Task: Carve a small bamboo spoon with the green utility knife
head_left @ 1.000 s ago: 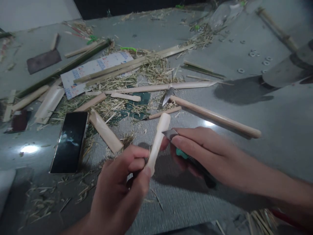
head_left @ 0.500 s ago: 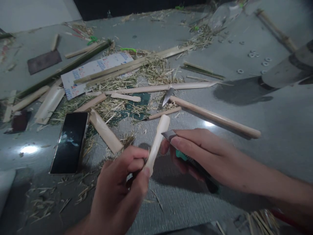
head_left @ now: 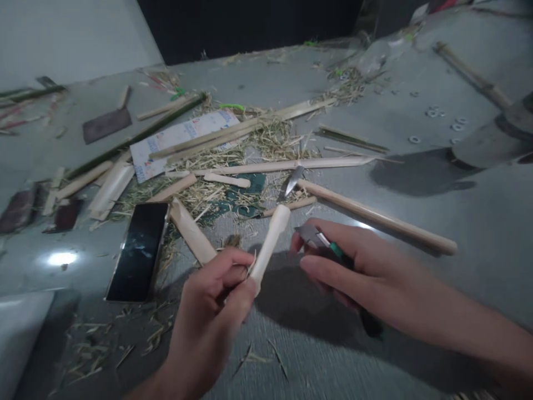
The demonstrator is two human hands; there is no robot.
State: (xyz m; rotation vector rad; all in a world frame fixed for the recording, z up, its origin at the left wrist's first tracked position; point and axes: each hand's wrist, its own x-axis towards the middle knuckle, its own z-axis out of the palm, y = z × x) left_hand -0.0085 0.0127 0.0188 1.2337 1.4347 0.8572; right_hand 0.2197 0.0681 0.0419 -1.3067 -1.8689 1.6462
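Note:
Pinched between the thumb and fingers of my left hand (head_left: 216, 316) is a pale carved bamboo piece (head_left: 270, 244), tilted up and to the right, narrower in its middle than at its ends. A thin curl of shaving stands at its lower end by my fingers. My right hand (head_left: 353, 266) is closed around a utility knife (head_left: 333, 248) with a dark and green handle. The knife's blade points left and sits a little to the right of the bamboo piece, apart from it. A similar small carved piece (head_left: 227, 180) lies on the shavings beyond.
A phone (head_left: 137, 253) lies left of my hands. Ahead are a wooden-handled carving knife (head_left: 375, 216), a flat bamboo slat (head_left: 194, 230), heaps of shavings (head_left: 275, 136) and a printed abrasive sheet (head_left: 183, 136). Small metal rings (head_left: 433, 111) and a large cylinder (head_left: 495, 139) stand at the right.
My right hand has drawn the utility knife away from the bamboo piece, to the right. The view has shifted, so the table things appear lower and further right.

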